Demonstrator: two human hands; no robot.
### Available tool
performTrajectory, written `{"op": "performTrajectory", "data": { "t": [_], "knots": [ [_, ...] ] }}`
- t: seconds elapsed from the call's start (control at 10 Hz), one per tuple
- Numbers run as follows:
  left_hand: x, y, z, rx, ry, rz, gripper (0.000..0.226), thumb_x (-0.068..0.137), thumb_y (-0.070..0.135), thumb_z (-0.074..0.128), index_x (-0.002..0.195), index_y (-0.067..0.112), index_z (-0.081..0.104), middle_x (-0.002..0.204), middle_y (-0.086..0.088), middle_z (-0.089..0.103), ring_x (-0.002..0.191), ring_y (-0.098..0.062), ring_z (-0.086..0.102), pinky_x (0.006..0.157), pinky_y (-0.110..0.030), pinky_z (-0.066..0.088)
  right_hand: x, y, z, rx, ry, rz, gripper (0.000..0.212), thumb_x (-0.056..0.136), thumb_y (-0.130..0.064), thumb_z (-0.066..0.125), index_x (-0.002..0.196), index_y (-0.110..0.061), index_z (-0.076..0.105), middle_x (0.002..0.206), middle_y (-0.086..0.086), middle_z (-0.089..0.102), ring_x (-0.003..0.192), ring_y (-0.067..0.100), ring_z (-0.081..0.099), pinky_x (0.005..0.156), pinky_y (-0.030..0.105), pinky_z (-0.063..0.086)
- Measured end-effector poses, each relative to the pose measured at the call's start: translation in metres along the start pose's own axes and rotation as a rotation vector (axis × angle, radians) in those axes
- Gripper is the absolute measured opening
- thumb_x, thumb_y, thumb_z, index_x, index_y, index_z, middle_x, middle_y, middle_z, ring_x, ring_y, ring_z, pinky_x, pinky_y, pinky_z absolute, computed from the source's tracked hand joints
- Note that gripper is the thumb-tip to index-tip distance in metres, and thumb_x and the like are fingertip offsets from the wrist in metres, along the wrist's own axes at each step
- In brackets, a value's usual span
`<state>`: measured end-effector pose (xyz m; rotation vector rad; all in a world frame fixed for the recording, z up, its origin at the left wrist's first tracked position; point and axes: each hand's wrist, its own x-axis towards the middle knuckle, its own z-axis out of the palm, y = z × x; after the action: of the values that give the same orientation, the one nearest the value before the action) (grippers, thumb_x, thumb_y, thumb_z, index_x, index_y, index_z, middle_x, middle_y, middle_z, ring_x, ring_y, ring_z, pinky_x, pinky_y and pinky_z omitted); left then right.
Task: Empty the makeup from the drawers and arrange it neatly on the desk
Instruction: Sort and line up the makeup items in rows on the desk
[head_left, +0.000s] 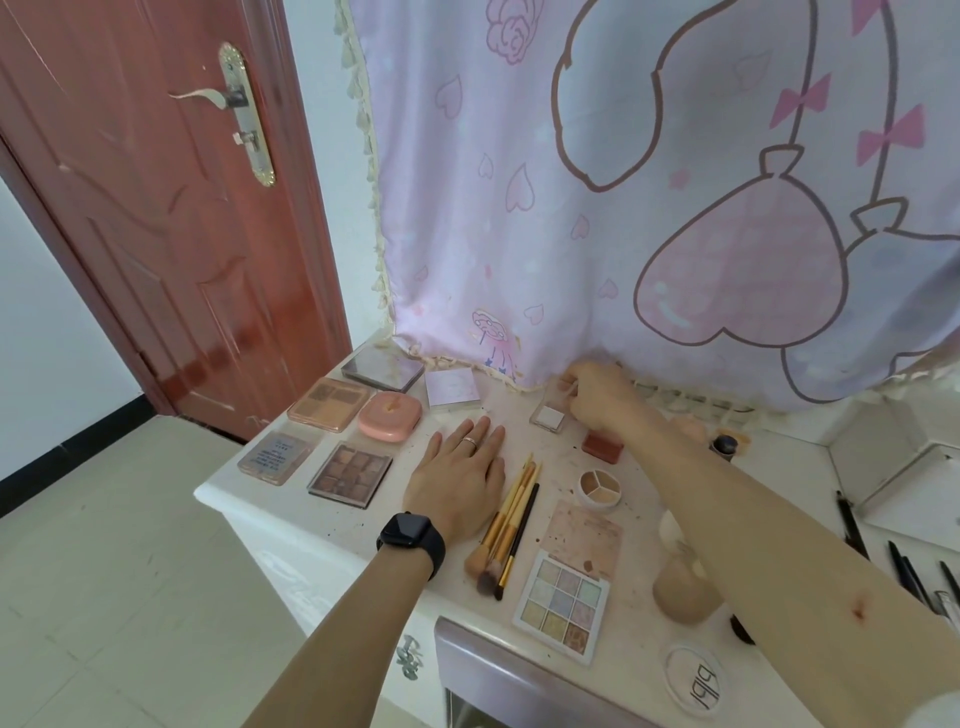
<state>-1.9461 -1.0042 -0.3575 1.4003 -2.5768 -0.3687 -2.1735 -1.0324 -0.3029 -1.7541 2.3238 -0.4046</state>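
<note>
Drawer at bottom centre stands open. Right grip, centre frame beneath the curtain, pinches the small clear compact resting on the surface. Left grip lies flat, released. Judged light, rigid, brittle at the hinge: hold by 2 side edges.

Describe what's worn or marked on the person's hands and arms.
Left hand: thin silver ring; black smartwatch with black band on the wrist. Right hand: nothing worn. Both forearms bare, no sleeves; small red scab on the right forearm.
</note>
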Motion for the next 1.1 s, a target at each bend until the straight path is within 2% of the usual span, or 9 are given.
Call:
{"op": "performTrajectory", "data": {
  "t": [0.2,0.5,0.7,0.8,1.0,1.1],
  "knots": [
    [0.0,-0.001,0.002,-0.01,0.014,-0.003,0.053,0.106,0.041,0.019,0.159,0.034,0.016,0.167,0.011,0.01,0.153,-0.008,0.002,0.125,-0.037,-0.002,0.002,0.0,0.005,-0.022,0.001,-0.013,0.031,0.093,-0.001,0.057,0.12,-0.015,0.066,0.123,0.008,0.063,0.112,0.026,0.059,0.094,0.034,0.05],
    [0.0,0.0,0.001,-0.014,0.01,-0.004,0.053,0.106,0.041,0.02,0.159,0.034,0.016,0.167,0.011,0.01,0.153,-0.008,0.002,0.125,-0.037,-0.002,0.003,-0.004,0.003,-0.07,-0.021,0.003,0.022,0.096,-0.019,0.059,0.117,-0.013,0.065,0.115,0.01,0.065,0.105,0.028,0.061,0.091,0.041,0.053],
    [0.0,0.0,0.001,-0.014,0.011,-0.004,0.054,0.106,0.041,0.02,0.159,0.033,0.016,0.167,0.011,0.01,0.153,-0.008,0.002,0.125,-0.037,-0.003,-0.002,-0.005,-0.001,-0.074,-0.026,0.004,0.024,0.099,-0.015,0.05,0.118,-0.01,0.064,0.115,0.012,0.065,0.104,0.029,0.06,0.084,0.035,0.051],
    [-0.001,0.001,0.0,-0.016,0.002,-0.002,0.054,0.106,0.041,0.02,0.159,0.033,0.016,0.167,0.011,0.009,0.153,-0.008,0.002,0.125,-0.037,-0.003,-0.003,-0.005,-0.002,-0.08,-0.034,0.005,0.025,0.098,-0.014,0.051,0.119,-0.009,0.063,0.114,0.012,0.065,0.101,0.028,0.06,0.084,0.036,0.052],
    [-0.001,0.001,-0.003,-0.025,0.005,0.005,0.053,0.106,0.041,0.022,0.159,0.032,0.018,0.166,0.009,0.012,0.153,-0.009,0.004,0.125,-0.037,-0.002,-0.01,-0.008,-0.011,-0.084,-0.059,0.011,0.035,0.096,-0.019,0.058,0.13,-0.011,0.057,0.124,0.011,0.062,0.112,0.029,0.058,0.093,0.04,0.052],
    [-0.004,0.002,-0.012,-0.081,0.04,0.025,0.048,0.105,0.038,0.032,0.153,0.03,0.035,0.161,0.004,0.031,0.148,-0.014,0.024,0.123,-0.035,0.018,-0.025,-0.016,-0.017,-0.131,0.017,-0.034,0.03,0.096,-0.022,0.056,0.123,-0.01,0.059,0.118,0.01,0.061,0.109,0.03,0.06,0.087,0.041,0.054]
  ]
}}
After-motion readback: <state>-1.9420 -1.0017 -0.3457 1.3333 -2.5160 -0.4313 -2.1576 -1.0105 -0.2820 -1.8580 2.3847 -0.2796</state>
